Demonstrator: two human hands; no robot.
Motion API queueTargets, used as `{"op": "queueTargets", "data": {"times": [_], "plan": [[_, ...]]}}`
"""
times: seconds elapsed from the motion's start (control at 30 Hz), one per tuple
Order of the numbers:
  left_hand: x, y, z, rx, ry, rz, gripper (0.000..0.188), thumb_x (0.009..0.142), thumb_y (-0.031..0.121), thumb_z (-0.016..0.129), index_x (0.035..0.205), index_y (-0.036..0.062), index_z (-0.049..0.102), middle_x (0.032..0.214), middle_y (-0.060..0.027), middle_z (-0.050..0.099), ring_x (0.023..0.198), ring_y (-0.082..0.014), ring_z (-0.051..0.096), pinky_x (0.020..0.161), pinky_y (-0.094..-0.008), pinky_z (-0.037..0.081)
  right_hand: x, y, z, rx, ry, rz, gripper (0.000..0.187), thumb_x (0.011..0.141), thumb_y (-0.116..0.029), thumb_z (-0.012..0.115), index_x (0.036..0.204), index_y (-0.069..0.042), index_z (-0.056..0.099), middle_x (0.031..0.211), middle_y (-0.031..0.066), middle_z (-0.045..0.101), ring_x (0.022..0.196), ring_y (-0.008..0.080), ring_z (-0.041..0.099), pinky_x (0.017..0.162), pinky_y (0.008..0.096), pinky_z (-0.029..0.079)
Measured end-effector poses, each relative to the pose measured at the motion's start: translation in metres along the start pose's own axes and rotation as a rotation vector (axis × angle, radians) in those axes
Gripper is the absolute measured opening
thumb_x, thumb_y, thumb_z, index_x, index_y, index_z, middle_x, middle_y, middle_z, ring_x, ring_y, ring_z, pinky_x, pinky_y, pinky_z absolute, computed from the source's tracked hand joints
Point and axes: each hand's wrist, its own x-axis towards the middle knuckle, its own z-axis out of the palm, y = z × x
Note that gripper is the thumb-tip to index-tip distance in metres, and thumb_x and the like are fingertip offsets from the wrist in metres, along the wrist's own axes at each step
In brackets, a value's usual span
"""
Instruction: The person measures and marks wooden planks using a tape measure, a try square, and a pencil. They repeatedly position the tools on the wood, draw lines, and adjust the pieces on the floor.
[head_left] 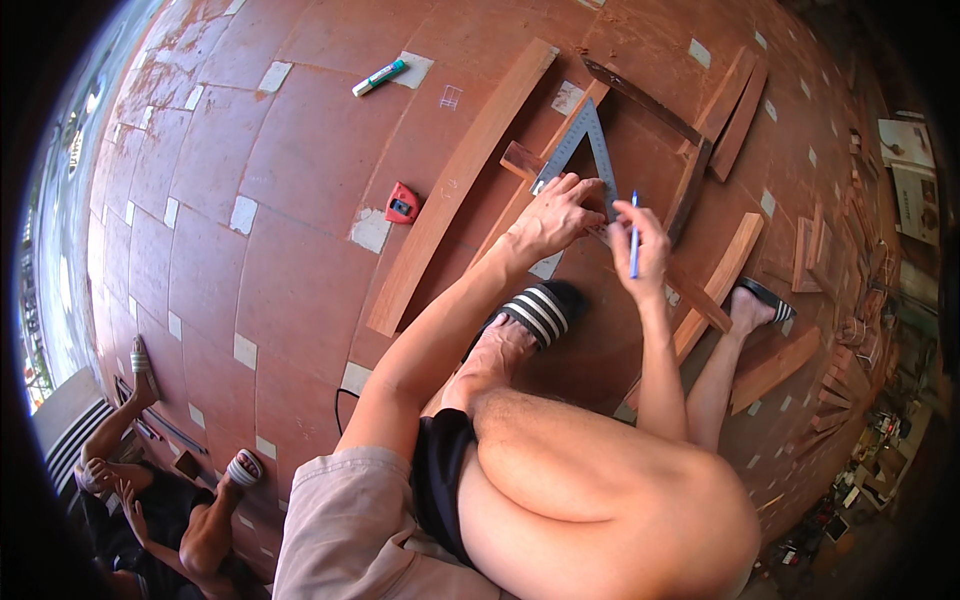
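Note:
My left hand (556, 215) bends over a grey metal triangular square (567, 146) and presses it with its fingers against a narrow strip of reddish wood (497, 238). A small wood block (521, 160) butts against that strip. Close by on the right, my right hand (645, 245) is closed round a blue and white pen (635, 238), held upright by the square's lower corner. The pen's writing tip is too small to make out. Fingers partly hide the square's lower end.
A long plank (462, 190), a red tape measure (402, 204) and a green-and-white tube (380, 78) lie left on the tiled floor. Dark wood pieces (642, 100) and more boards (722, 285) lie right. My sandalled feet stand among them. Another person (165, 510) sits at lower left.

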Motion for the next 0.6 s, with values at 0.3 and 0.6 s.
{"op": "queueTargets", "data": {"times": [0.3, 0.6], "plan": [[-0.002, -0.004, 0.006, 0.015, -0.096, 0.005, 0.039, 0.078, 0.022, 0.082, 0.117, 0.0233, 0.083, 0.129, -0.0066, 0.064, 0.124, -0.0294, 0.055, 0.111, -0.0456, 0.043, 0.124, -0.032, 0.027, 0.281, -0.315, -0.073, 0.034, 0.104, -0.029, 0.071, 0.116, 0.002, 0.079, 0.098, 0.017, 0.081, 0.086, 0.021, 0.077, 0.077, 0.0352, 0.058], [-0.004, -0.009, 0.017, 0.032, -0.061, 0.023, 0.042, 0.08, 0.023, 0.08, 0.121, 0.0212, 0.082, 0.151, -0.0164, 0.058, 0.148, -0.0395, 0.045, 0.127, -0.0526, 0.033, 0.148, -0.032, 0.055, 0.085, -0.604, 0.013, 0.029, 0.091, -0.029, 0.08, 0.1, -0.001, 0.08, 0.09, 0.0211, 0.079, 0.088, 0.0335, 0.078, 0.081, 0.0424, 0.06]]}}
